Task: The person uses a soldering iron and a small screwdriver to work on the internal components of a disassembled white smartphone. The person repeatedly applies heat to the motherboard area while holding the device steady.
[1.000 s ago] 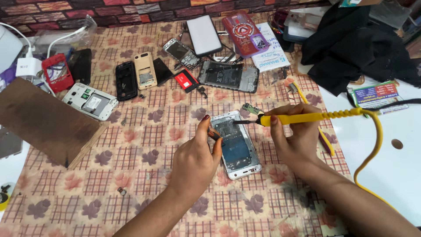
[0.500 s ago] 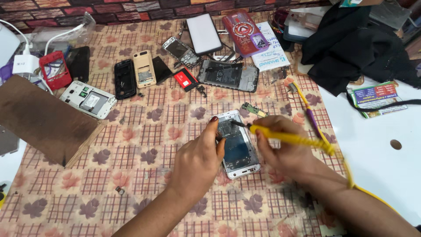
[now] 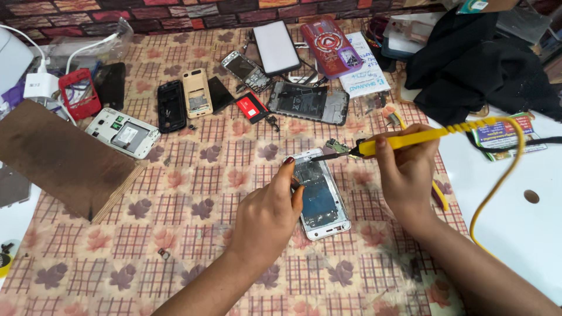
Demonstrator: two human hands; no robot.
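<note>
An opened white phone lies face-down on the patterned tablecloth, its circuit board and blue battery area exposed. My left hand rests on the phone's left edge, with thumb and forefinger pinching at its upper left side. My right hand grips a yellow soldering iron like a pen. Its dark tip points left and sits just over the top edge of the phone. A yellow cord loops from the iron down to the right. A small loose circuit part lies just above the phone.
Several dismantled phones, back covers and screens lie along the far edge, among them a dark open phone frame and a white phone body. A wooden board lies at left. Black cloth sits at the far right, by a white surface.
My right hand has lifted the soldering iron from a low slant to nearly level, with the tip moved to the phone's top edge. My left hand stays on the phone.
</note>
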